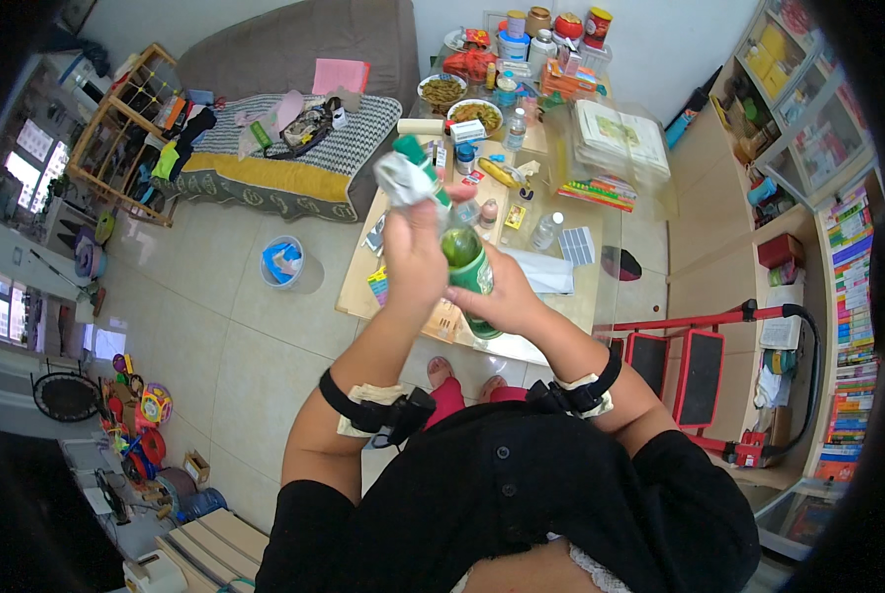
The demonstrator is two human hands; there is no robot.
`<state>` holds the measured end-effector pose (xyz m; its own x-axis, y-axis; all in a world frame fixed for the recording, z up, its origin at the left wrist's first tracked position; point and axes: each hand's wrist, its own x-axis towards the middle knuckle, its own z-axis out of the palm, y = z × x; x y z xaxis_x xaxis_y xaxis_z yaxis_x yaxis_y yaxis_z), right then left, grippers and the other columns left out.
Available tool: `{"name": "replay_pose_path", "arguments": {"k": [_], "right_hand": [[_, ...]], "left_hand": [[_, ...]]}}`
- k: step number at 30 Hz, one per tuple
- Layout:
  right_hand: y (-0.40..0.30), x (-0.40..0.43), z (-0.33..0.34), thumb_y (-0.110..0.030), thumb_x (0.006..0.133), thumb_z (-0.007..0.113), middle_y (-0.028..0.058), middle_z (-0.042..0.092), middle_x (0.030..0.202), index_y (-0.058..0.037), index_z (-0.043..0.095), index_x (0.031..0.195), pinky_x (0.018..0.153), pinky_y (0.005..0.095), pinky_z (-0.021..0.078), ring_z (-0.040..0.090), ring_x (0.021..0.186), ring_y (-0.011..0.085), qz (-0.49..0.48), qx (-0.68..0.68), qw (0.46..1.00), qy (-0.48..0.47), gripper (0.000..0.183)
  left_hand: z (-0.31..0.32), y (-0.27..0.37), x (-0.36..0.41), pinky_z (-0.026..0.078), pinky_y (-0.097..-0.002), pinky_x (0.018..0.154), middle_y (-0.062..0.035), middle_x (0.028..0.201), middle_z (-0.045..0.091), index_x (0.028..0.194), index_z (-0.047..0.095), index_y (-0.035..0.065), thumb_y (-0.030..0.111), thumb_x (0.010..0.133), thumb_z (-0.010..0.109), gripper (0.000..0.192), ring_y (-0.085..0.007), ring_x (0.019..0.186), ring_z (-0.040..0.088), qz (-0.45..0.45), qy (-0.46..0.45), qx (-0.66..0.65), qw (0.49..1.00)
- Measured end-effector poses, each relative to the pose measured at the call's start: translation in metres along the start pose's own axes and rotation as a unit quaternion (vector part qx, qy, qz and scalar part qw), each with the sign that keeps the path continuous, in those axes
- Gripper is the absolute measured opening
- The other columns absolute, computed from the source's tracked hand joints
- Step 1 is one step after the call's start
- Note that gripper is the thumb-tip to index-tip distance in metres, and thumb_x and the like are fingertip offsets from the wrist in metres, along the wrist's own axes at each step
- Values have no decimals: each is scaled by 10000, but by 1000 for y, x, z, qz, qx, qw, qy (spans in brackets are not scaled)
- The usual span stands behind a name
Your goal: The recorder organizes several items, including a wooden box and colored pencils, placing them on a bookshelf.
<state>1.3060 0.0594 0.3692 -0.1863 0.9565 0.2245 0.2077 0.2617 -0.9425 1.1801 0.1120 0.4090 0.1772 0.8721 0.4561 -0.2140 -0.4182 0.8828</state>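
My right hand (pixel 513 296) grips a green translucent bottle (pixel 466 259) with a printed label, its base tilted toward me over the table's near edge. My left hand (pixel 416 259) is just beside it, slightly blurred, with its fingers closed on a crumpled white tissue or cloth (pixel 405 180). A green cylindrical object (pixel 413 150) shows partly behind the white wad; whether my left hand holds it too, I cannot tell. Past the hands, a pink-capped small bottle (pixel 489 213) and a clear plastic bottle (pixel 546 231) stand on the table (pixel 594 285).
Plates of food (pixel 475 115), a banana (pixel 498 172), a matchbox-like yellow box (pixel 515 216) and stacked papers (pixel 620 137) occupy the table. A bin (pixel 292 265) stands on the floor to the left. To the right is a red folding step stool (pixel 698 378); a sofa (pixel 294 52) lies beyond.
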Motion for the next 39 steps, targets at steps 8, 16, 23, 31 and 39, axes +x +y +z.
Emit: {"name": "replay_pose_path", "arguments": {"k": [8, 16, 23, 31, 39], "right_hand": [[-6, 7, -15, -241, 720, 734, 170, 640, 934, -3, 506, 1113, 789, 346, 480, 639, 863, 269, -17, -11, 1000, 19, 513], [-10, 9, 4, -317, 693, 742, 222, 647, 806, 2, 464, 1130, 649, 409, 517, 646, 747, 378, -12, -242, 963, 115, 609], [-16, 6, 3, -331, 727, 739, 156, 636, 842, 12, 458, 1140, 680, 366, 512, 644, 744, 259, 17, 61, 998, -2, 606], [-22, 6, -6, -504, 760, 651, 122, 571, 768, -15, 467, 1117, 567, 299, 464, 576, 642, 208, 62, 521, 792, -310, 633], [-17, 4, -16, -501, 716, 687, 139, 570, 767, 11, 456, 1091, 568, 314, 471, 574, 606, 223, 90, 546, 767, -325, 676]], "left_hand": [[0, 3, -28, 411, -332, 923, -166, 1128, 589, 1248, 391, -50, 291, 994, 358, 427, -225, 1034, 563, -4, -66, 111, 992], [5, 2, -7, 422, -339, 916, -183, 1100, 590, 1219, 396, -56, 187, 974, 400, 345, -253, 1017, 585, 42, 68, 166, 983], [-10, 21, 35, 453, -410, 932, -224, 1071, 592, 1186, 396, -42, 328, 996, 349, 419, -299, 1021, 601, -81, -74, -173, 979], [-8, 8, 20, 375, -526, 997, -210, 1051, 613, 1168, 478, 20, 703, 840, 367, 766, -389, 1097, 551, -104, -296, -304, 900], [-12, 13, -3, 410, -399, 981, -193, 1193, 564, 1264, 435, 8, 663, 828, 466, 787, -263, 1117, 546, -110, -289, -208, 928]]}}
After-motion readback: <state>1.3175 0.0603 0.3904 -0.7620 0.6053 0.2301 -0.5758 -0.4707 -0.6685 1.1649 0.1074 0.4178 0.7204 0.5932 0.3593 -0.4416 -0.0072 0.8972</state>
